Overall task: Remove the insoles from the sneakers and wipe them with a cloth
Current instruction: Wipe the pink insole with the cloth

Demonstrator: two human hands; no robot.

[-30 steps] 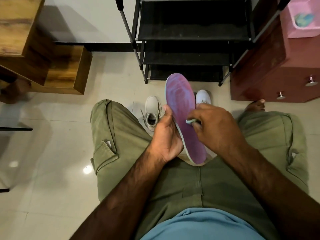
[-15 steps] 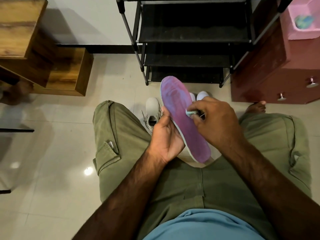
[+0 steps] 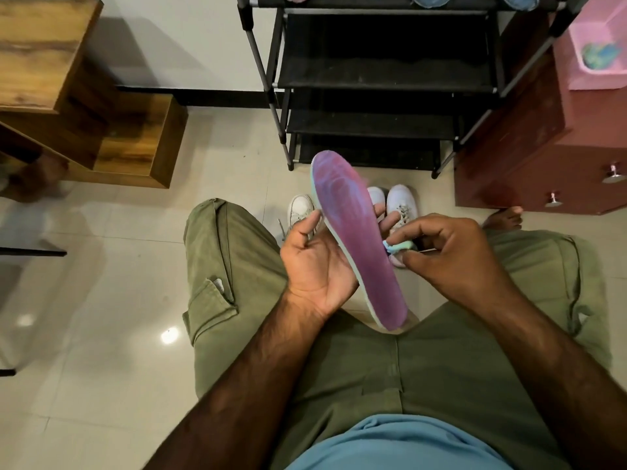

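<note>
Purple foam insole point(image 3: 356, 239) held tilted in front of the black metal shoe rack point(image 3: 383, 76), toe end toward it; white sneakers point(image 3: 402, 198) on the floor at the rack's foot. Left hand point(image 3: 315, 266) cradles it from beneath, fingers wrapped round. Right hand point(image 3: 448, 256) pinches a small wadded pale-blue cloth point(image 3: 398, 246) at its right edge. Judgement: wipe in long heel-to-toe strokes with the left hand bracing behind; edge contact alone would likely miss the centre.

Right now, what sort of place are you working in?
Probably a home entryway: a black shoe rack stands ahead, white sneakers sit on the tiled floor, and a red drawer cabinet is beside the rack.
</note>
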